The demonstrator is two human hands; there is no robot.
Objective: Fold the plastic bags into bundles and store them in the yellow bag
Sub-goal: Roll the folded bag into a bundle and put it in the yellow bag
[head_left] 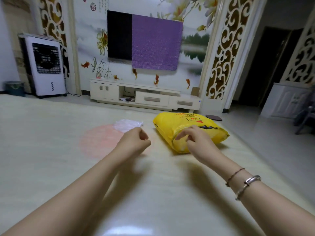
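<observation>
A bulging yellow bag (172, 121) lies on the pale table (51, 150), right of centre, with its mouth towards me. My right hand (194, 138) hovers at the bag's mouth, fingers loosely curled and spread, holding nothing that I can see. My left hand (136, 138) hangs over the table to the left of the yellow bag, fingers curled in a fist with nothing visible in it. A crumpled clear plastic bag (127, 125) lies just beyond my left hand, on a pale pink plastic bag (98, 142) spread flat on the table.
A dark flat object (214, 117) lies at the table's far right edge. Beyond the table stand a white TV cabinet (144, 97), a white air cooler (46, 67) and a small bin (14, 88). The floor drops away to the right.
</observation>
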